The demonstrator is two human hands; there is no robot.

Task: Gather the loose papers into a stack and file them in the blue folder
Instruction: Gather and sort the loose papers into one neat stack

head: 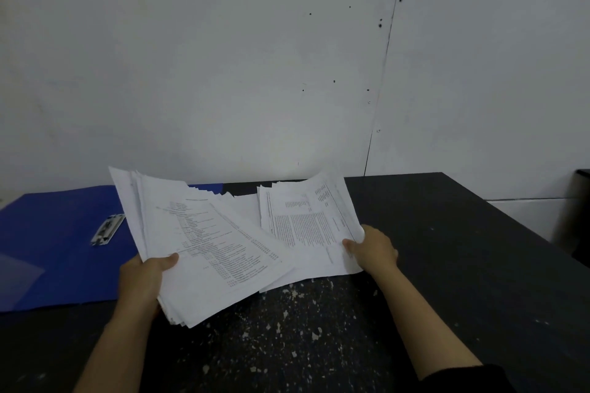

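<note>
The papers lie in two printed bundles above the dark surface (pixel 447 249). The left bundle (pixel 204 242) is fanned and tilted, its near edge pinched in the left hand (pixel 145 277), thumb on top. The right bundle (pixel 306 226) is pinched at its near right corner by the right hand (pixel 375 249). The folder (pixel 54 249) lies open flat at the left, its metal clip (pixel 107 230) bare, partly under the left bundle.

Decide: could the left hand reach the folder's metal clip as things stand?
Probably not yet: the left hand grips a sheaf of papers, though the clip lies uncovered on the open folder nearby.
</note>
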